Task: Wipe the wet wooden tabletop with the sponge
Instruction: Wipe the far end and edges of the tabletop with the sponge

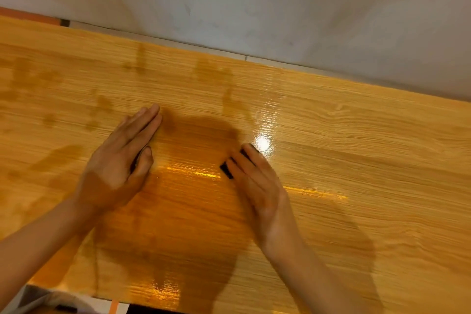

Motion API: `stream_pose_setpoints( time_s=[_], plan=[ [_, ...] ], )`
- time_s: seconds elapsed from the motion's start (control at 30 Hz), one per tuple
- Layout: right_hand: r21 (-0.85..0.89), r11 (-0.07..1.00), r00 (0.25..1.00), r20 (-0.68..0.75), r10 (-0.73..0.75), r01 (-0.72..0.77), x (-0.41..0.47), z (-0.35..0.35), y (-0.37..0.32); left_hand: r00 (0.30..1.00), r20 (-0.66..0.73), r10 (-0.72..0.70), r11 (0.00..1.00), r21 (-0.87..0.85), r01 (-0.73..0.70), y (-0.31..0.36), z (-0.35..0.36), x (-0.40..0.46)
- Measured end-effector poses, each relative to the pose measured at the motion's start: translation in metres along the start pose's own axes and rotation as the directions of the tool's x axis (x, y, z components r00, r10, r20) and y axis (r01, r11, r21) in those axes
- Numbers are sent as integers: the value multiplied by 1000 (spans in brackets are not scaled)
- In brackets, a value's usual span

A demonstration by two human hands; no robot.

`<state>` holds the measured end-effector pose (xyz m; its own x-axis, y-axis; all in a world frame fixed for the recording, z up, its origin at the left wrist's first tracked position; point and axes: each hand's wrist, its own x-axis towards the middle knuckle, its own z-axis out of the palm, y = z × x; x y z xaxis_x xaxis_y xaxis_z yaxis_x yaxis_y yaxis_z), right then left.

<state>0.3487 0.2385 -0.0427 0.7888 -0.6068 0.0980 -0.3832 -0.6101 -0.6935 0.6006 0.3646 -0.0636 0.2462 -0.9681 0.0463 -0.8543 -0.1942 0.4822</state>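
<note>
The wooden tabletop (356, 160) fills the view, with darker wet patches on its left half and a shiny wet sheen near the middle. My right hand (257, 183) presses flat on a dark sponge (226, 170). Only the sponge's black edge shows past my fingers; the rest is hidden under the hand. My left hand (122, 160) lies flat on the wood to the left, fingers straight and together. A thin dark sliver shows under its palm by the thumb, and I cannot tell what it is.
A pale wall (254, 7) runs along the table's far edge. The near edge of the table (76, 294) crosses the bottom left, with something white (38, 301) below it. A bright glare spot (262, 141) sits just beyond my right fingertips.
</note>
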Motion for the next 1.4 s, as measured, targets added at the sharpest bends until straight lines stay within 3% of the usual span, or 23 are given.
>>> stream_pose_setpoints(
  time_s=[0.07,0.13,0.2,0.27,0.33,0.37,0.43,0.5,0.57,0.67,0.73,0.8,0.93,1.0,1.17,1.23,1.3,1.4],
  plan=[
    [-25,998,997,46,-62,63,15,-10,12,1000,5,14,1000,12,-14,0,0,0],
    [-38,994,993,-59,102,-104,51,-21,26,1000,12,6,1000,19,-7,-1,0,1],
    [-32,960,935,-237,265,-280,91,-30,36,1000,10,-10,1000,19,10,-1,0,2],
    [-29,938,894,-316,319,-346,100,-20,33,1000,6,-11,1000,13,10,0,-1,2],
    [-32,957,927,-258,272,-289,75,2,9,1000,0,-10,1000,-8,10,1,-2,3],
    [55,966,948,-187,257,-251,55,13,-6,1000,-5,-15,1000,-20,15,1,-2,2],
    [58,998,997,-65,30,-26,18,25,-26,1000,-16,-23,999,-33,23,1,-2,2],
    [-39,987,985,86,-153,157,17,21,-26,1000,-17,-10,999,-37,9,1,-2,2],
    [-21,997,993,91,-69,71,50,10,-9,1000,-25,9,1000,-24,-10,0,-2,1],
    [-35,974,960,-178,215,-224,119,1,5,1000,-4,9,1000,-6,-9,1,-3,1],
    [-28,948,918,-260,300,-318,135,6,6,1000,29,-3,1000,-5,4,0,-4,1],
    [-13,953,931,-217,294,-304,112,21,-10,998,64,-2,1000,-2,2,0,-5,2],
    [-3,1000,999,41,22,-22,24,45,-44,995,103,-6,1000,-25,9,0,-8,1],
    [-16,999,996,87,-33,35,38,39,-34,993,118,-8,998,-53,15,0,-12,4],
    [-41,960,950,-162,267,-277,162,24,-11,998,17,-63,998,-17,63,-2,-15,44],
    [-14,944,922,-217,320,-330,174,28,-12,994,-53,-95,995,4,95,-3,-12,65],
    [-23,944,922,-222,317,-330,147,39,-28,990,-82,-111,994,10,112,-6,-8,77],
    [-78,976,972,-136,193,-205,101,56,-49,991,-91,-97,993,56,102,-12,-2,81]
  ],
)
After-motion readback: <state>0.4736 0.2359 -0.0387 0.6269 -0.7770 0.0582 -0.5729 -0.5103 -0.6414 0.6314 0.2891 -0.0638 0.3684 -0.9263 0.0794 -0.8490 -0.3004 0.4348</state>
